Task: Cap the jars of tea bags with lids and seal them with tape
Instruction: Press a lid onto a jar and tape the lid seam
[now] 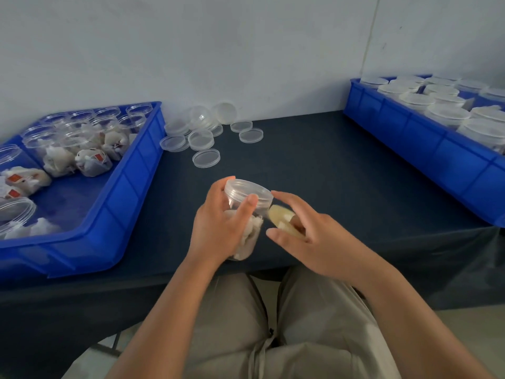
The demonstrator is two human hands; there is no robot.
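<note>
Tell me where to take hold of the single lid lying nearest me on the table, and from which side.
Pinch the lid across its rim from straight above, gripping opposite outer walls. It lies flat on the table, too shallow for a side approach, and sits apart from the other lids, so its whole rim is probably free.

Clear glossy plastic jar [247, 199], glossy blue plastic bins [131, 170], matt dark cloth table cover [328, 173].

You have two blue bins, the left bin [136, 184] and the right bin [404, 132], with roughly nine loose lids [206, 158] between them. You hold one capped jar [243, 190] and one tape roll [280, 217].
</note>
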